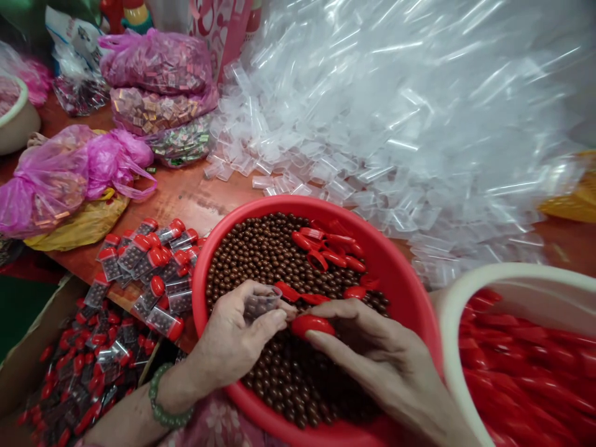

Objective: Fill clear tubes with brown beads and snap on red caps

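While left hand pinches an uncapped tube and right hand a red cap over red basin, capped tubes heap left of it; empty tubes remain beyond.

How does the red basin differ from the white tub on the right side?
Contents: the red basin shows mostly brown balls with some red pieces; the white tub shows only red pieces.

Hands: the left hand and the right hand are over the red basin, not over the white tub.

Both are open on top and hold red pieces.
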### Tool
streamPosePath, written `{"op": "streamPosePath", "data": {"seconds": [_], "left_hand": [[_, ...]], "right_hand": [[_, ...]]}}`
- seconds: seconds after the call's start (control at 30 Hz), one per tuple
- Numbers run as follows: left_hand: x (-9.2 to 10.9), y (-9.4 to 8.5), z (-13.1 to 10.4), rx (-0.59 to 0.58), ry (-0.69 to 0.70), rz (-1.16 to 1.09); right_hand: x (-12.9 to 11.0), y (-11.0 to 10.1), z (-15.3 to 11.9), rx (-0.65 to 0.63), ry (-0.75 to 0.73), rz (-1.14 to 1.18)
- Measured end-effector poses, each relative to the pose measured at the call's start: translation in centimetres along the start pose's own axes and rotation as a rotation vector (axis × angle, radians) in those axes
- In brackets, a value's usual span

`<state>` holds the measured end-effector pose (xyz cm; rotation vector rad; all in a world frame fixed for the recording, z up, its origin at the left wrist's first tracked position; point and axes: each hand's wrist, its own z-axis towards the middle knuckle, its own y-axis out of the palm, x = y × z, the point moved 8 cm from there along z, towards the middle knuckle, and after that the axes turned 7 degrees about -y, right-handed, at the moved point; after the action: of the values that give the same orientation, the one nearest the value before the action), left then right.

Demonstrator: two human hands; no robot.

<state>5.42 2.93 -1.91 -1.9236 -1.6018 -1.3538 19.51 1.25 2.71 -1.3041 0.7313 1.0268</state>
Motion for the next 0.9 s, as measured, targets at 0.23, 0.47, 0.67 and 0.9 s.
{"op": "streamPosePath", "data": {"seconds": [0.23,0.47,0.67,0.9], "left_hand": [[-0.2,0.6,0.1,-0.044,0.011,0.076],[-0.4,2.1,-0.2,-0.191,-0.012,0.013],[1.4,3.1,-0.8,-0.325,0.117,-0.081],[0.8,2.4,-0.6,-0.29,0.092,-0.009]], "right_hand": [[1.5,-1.8,-0.8,0.316,0.126,0.3],[0.5,-0.5,0.1,0.435,0.09,0.414],[-1.2,0.9,-0.2,0.438,-0.028,0.277],[-1.9,0.9,-0.2,0.377,-0.132,0.131]]}}
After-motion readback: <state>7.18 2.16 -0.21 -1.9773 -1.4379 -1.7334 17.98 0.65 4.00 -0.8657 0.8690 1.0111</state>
